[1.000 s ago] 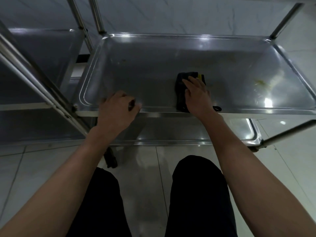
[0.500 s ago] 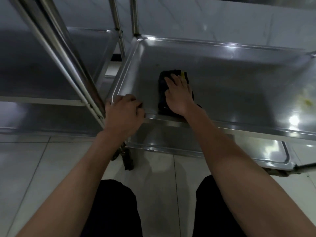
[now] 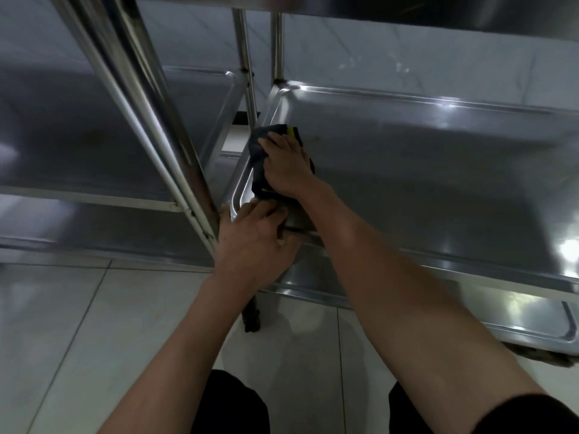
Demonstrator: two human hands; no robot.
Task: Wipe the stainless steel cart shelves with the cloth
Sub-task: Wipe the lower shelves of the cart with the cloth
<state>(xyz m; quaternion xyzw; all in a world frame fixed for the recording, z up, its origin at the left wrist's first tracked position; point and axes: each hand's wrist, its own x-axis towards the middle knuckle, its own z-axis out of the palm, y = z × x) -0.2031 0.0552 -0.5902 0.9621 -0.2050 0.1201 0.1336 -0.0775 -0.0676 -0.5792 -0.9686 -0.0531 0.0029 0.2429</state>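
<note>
A stainless steel cart shelf (image 3: 423, 170) with a raised rim fills the middle and right of the head view. A dark cloth (image 3: 257, 151) with a yellow patch lies in its near left part. My right hand (image 3: 286, 166) presses flat on the cloth, fingers straight and pointing away from me. My left hand (image 3: 253, 242) grips the shelf's front rim at the near left corner, fingers curled over the edge, just below the cloth. Part of the cloth is hidden under my right hand.
A lower shelf (image 3: 470, 324) of the same cart sits beneath. A second steel cart (image 3: 94, 145) stands to the left, its upright posts (image 3: 163, 145) close beside my left hand. A black caster (image 3: 252, 317) rests on the tiled floor (image 3: 78, 324). My knees are at the bottom.
My right hand has slid the cloth leftward into the shelf's near left part. My view has shifted left and closer. My left hand keeps its hold on the front rim.
</note>
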